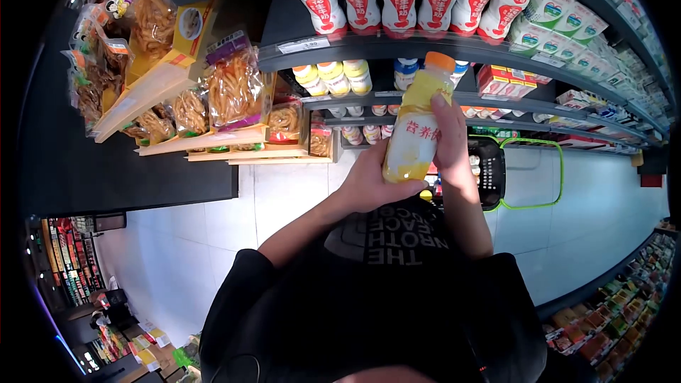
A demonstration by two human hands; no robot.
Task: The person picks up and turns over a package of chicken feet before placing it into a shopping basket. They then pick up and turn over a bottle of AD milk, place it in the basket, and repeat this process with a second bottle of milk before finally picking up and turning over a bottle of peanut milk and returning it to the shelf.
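A yellow and white drink bottle [415, 131] with an orange cap is held tilted in front of my chest, its top leaning to the right. My left hand [369, 181] is wrapped round its lower end, thumb along the base. Higher up, my right hand [451, 138] grips the bottle's right side, with the thumb pressed on the label near the shoulder. Red Chinese print shows on the white part of the label. Behind the bottle, a shelf [340, 53] holds a row of white and red milk bottles [401, 0].
Bagged snacks [237, 85] fill stepped wooden trays [213, 138] at the left. Yellow-labelled bottles [331, 78] with orange and white caps stand on a lower shelf. A black basket [489, 170] with a green handle [562, 174] sits beyond my right arm. Packaged goods [610, 305] line the lower right.
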